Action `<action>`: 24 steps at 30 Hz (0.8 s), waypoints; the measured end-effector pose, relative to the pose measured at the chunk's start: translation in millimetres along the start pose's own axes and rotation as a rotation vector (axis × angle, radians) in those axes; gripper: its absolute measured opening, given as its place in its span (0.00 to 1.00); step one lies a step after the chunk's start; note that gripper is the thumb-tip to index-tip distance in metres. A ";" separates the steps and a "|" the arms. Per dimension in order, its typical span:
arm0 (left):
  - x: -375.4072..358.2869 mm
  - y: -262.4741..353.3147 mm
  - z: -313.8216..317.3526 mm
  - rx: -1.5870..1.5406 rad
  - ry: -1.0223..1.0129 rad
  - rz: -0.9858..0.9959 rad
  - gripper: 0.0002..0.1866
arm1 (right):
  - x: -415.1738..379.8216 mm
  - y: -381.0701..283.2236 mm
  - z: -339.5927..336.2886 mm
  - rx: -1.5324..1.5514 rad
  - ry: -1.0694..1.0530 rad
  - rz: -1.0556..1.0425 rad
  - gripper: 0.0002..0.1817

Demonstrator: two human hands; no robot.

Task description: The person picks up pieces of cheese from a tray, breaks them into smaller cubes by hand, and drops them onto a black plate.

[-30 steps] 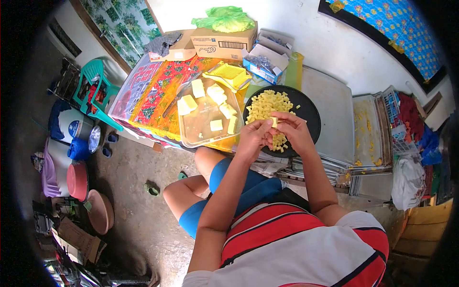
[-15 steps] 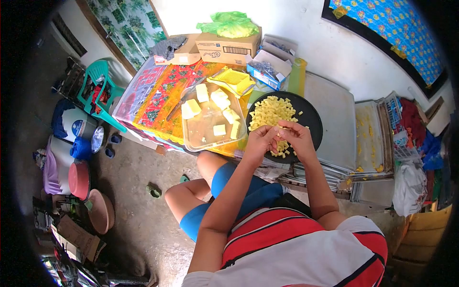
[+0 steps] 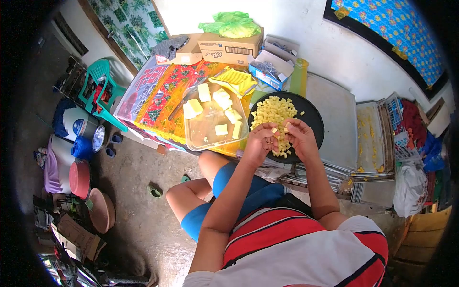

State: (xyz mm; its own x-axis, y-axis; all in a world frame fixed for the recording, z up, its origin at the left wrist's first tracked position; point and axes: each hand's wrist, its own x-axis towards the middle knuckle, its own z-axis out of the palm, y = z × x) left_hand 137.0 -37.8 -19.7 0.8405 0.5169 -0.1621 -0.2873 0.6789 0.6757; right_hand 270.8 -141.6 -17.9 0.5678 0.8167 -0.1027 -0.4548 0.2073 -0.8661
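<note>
My left hand (image 3: pixel 261 143) is closed, a small pale-yellow cube (image 3: pixel 274 130) pinched at its fingertips. Just right of it, my right hand (image 3: pixel 302 137) pinches another small yellow cube (image 3: pixel 287 126) between thumb and finger. Both hands hover over the near part of a round black tray (image 3: pixel 313 117), their fingertips slightly apart. A heap of small yellow cubes (image 3: pixel 271 111) covers much of the tray's left half, partly hidden by my hands. To the left, a clear plastic container (image 3: pixel 203 134) holds several larger yellow blocks (image 3: pixel 204 93). Behind it sits a yellow slotted plastic rack (image 3: pixel 234 81).
Cardboard boxes (image 3: pixel 227 48) and a blue-white box (image 3: pixel 270 71) line the table's back. At right, stacked flat metal trays (image 3: pixel 330 119) stand beside the table. A green chair (image 3: pixel 100 93) and basins (image 3: pixel 100 210) are on the left.
My hands have drawn slightly apart; their fingertips were together before. A yellow cube now shows in each hand. The view has shifted a little.
</note>
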 end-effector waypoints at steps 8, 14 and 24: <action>7.4 -0.1 5.2 0.071 0.030 -0.203 0.15 | -1.1 2.6 3.6 -0.360 0.025 -0.299 0.13; 1.9 -0.4 15.6 0.094 0.015 -0.210 0.16 | -7.6 0.4 6.9 -0.426 -0.146 -0.431 0.13; -1.5 2.7 11.7 0.029 -0.016 -0.192 0.13 | -7.9 -3.9 5.5 -0.372 -0.143 -0.343 0.12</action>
State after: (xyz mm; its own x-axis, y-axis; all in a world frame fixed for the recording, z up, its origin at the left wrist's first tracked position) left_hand 140.3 -42.9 -9.2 0.8858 0.3708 -0.2791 -0.1073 0.7487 0.6542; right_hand 264.3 -145.9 -11.0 0.5305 0.8062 0.2621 0.0296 0.2914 -0.9561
